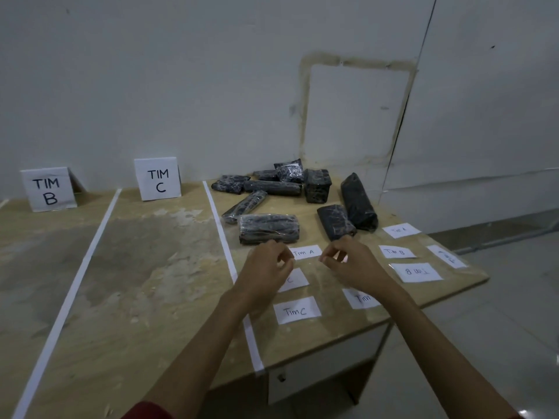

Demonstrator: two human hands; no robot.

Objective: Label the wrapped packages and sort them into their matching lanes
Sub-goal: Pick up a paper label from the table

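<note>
Both hands hovered low over the paper labels at the right end of the surface (pixel 151 267), left hand (pixel 266 264) and right hand (pixel 351 261) on either side of the "Tim A" label (pixel 304 252). Fingers on both were curled in with the thumb near the fingertips, like a pinch, but I couldn't tell if either actually had anything between them.

The wrapped packages (pixel 273 187) were heaped behind the labels, toward the wall. None was labelled that I could see, and none sat in the B or C lanes. My guess is the labels were spread flat up front so one could be read, grabbed and stuck on the nearest package (pixel 269 228).

TIM B sign (pixel 48 190) and TIM C sign (pixel 158 179) stood at the back of their lanes, split by white tape strips (pixel 222 234), so sorting looked barely started.
</note>
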